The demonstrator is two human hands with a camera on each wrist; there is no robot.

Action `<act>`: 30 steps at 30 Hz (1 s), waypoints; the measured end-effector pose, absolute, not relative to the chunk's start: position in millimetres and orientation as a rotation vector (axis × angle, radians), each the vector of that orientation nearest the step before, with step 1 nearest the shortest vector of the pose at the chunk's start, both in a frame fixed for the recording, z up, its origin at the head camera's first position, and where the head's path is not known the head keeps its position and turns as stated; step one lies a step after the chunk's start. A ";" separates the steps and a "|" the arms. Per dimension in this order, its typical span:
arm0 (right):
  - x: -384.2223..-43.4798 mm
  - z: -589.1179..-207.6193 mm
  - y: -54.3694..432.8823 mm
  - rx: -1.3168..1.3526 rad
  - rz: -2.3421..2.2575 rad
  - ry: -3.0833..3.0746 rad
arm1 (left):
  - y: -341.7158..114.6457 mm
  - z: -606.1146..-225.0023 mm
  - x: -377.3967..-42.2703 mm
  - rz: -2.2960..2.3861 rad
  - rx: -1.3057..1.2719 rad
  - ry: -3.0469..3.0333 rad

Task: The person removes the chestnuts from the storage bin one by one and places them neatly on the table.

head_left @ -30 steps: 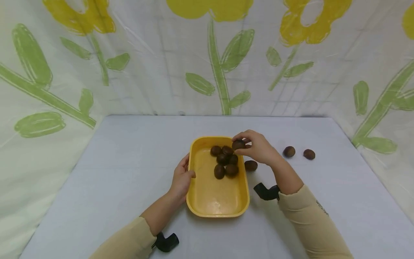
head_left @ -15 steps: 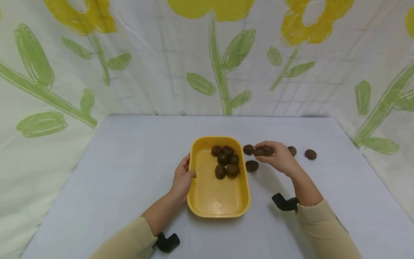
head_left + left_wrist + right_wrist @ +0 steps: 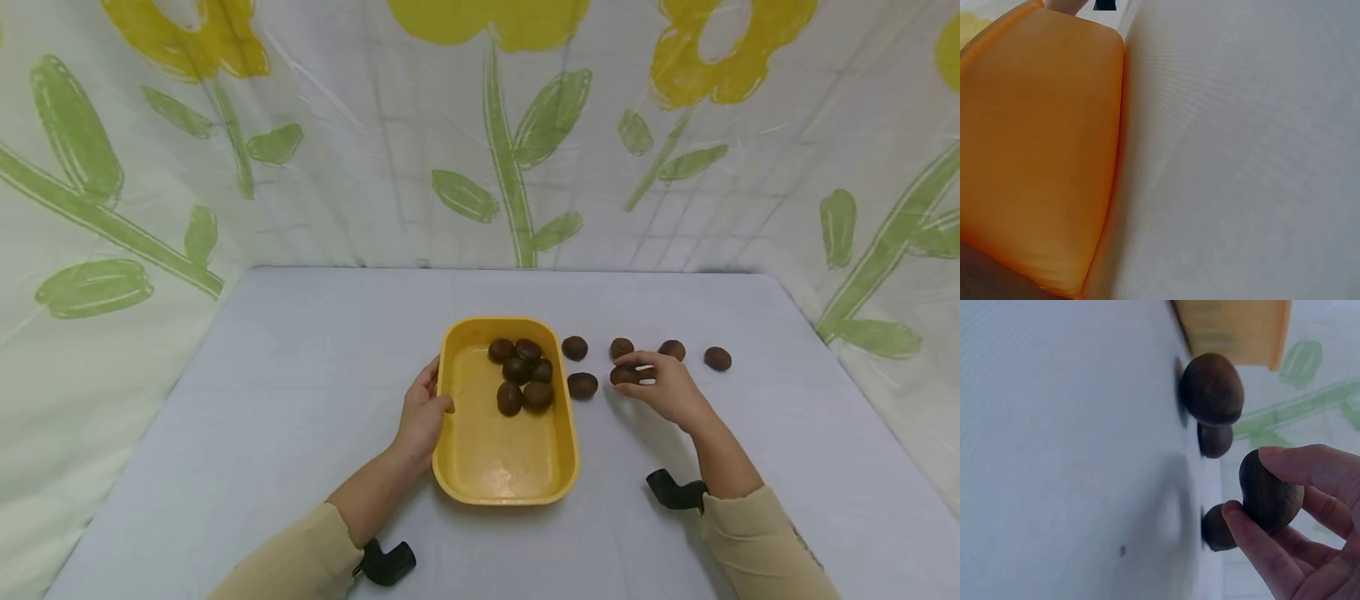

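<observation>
In the head view my left hand (image 3: 420,417) grips the left side of a yellow tray (image 3: 506,467), thumb over the rim. Several dark brown oval fruits (image 3: 516,370) lie inside, toward its upper right. My right hand (image 3: 667,387), right of the tray, pinches another dark brown oval fruit (image 3: 1269,490) between thumb and fingertips. In the head view it appears just in front of a loose fruit (image 3: 622,348). The left wrist view is mostly filled by the tray's orange-looking outer wall (image 3: 1041,137).
More fruits lie on the white table (image 3: 315,350): one fruit (image 3: 582,386) and another (image 3: 575,347) beside the tray, then two farther right, a nearer fruit (image 3: 671,350) and an outer fruit (image 3: 717,358). A flower-patterned curtain (image 3: 337,167) hangs behind the table.
My right hand has moved from over the tray's upper right corner to the right and nearer, holding a fruit. Fruits it covered now show. The left hand and tray stay in place.
</observation>
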State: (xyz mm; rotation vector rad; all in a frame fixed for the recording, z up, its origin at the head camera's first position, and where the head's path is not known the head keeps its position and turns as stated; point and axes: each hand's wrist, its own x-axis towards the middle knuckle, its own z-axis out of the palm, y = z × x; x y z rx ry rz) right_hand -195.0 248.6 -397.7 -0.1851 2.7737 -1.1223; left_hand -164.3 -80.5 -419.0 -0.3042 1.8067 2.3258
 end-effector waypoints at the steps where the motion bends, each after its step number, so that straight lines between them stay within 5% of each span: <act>1: -195.0 -399.9 249.9 -0.171 -1.123 2.777 | -80.6 -419.1 -164.3 2.325 -0.305 1.807; 30: -196.7 -410.6 260.4 -0.148 -1.011 2.838 | -80.7 -419.4 -164.1 2.336 -0.277 1.801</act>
